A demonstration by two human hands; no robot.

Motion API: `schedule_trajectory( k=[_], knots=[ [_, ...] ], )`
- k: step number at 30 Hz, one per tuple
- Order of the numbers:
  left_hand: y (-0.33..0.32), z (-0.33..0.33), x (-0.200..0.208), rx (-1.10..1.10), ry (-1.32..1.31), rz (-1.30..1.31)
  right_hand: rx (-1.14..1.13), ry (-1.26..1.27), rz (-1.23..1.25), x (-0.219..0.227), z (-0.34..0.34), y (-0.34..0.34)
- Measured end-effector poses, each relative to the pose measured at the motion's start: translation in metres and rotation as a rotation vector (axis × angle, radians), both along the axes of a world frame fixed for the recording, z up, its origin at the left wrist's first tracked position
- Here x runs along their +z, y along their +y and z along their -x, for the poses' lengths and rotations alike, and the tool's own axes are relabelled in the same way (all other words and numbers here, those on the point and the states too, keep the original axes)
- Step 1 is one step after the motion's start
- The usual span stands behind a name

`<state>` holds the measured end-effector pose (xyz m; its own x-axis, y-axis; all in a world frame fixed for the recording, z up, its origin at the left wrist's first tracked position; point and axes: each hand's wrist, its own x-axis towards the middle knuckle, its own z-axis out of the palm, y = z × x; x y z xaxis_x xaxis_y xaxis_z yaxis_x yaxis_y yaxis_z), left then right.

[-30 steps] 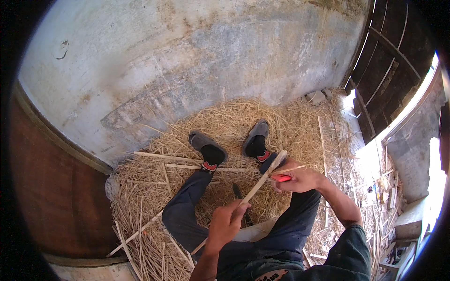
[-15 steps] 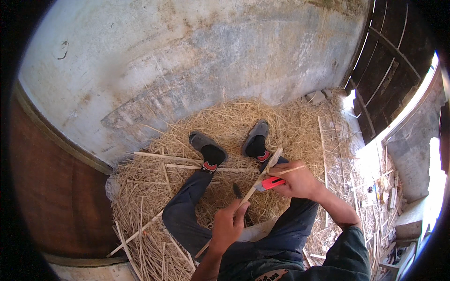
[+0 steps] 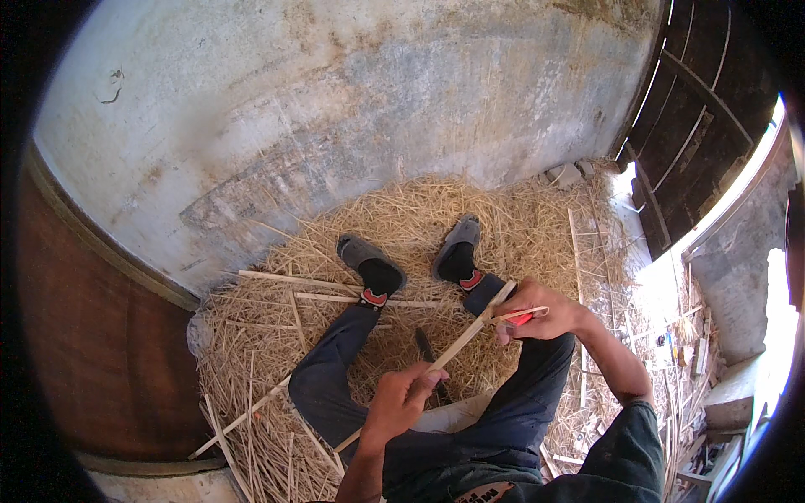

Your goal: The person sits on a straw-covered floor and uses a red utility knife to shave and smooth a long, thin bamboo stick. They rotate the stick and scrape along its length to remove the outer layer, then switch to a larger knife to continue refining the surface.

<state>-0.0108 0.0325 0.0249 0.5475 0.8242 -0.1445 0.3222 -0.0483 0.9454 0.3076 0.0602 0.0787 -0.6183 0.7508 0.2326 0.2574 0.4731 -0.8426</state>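
Note:
My left hand (image 3: 396, 406) is closed around a pale split bamboo strip (image 3: 463, 339), which slants from my lap up to the right. My right hand (image 3: 545, 307) is near the strip's upper end, gripping a red utility knife (image 3: 520, 318) that is mostly covered by the fingers. A thin shaving (image 3: 537, 311) peels off the strip there and bends back in a loop over the right fingers. The knife's blade is hidden or too small to make out. Between my legs lies a dark, narrow blade-like object (image 3: 423, 342), partly behind the strip.
Loose straw and shavings (image 3: 419, 197) cover the floor around my feet, with longer strips (image 3: 251, 415) lying to the left. A stained wall (image 3: 377, 109) rises ahead. Brown panelling (image 3: 109, 335) stands at left, dark wooden boards (image 3: 696, 109) at right. Stones (image 3: 563, 174) lie by the wall.
My right hand has moved up and to the right along the strip, and the knife has turned so less of it shows. The shaving now curls into a loop. My left hand keeps its hold.

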Motion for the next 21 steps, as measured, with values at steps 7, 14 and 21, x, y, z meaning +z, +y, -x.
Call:
schedule_trajectory(
  k=[7,14,21],
  knots=[
    [0.002,0.002,-0.001,-0.085,-0.005,0.192,0.105,-0.095,0.183,0.014,-0.009,0.004],
    [0.003,0.001,-0.007,-0.118,-0.121,0.259,0.008,-0.048,0.390,0.007,-0.013,0.001],
    [0.005,0.006,-0.004,-0.030,-0.185,0.260,-0.336,0.158,0.267,0.017,-0.003,-0.004]
  ],
)
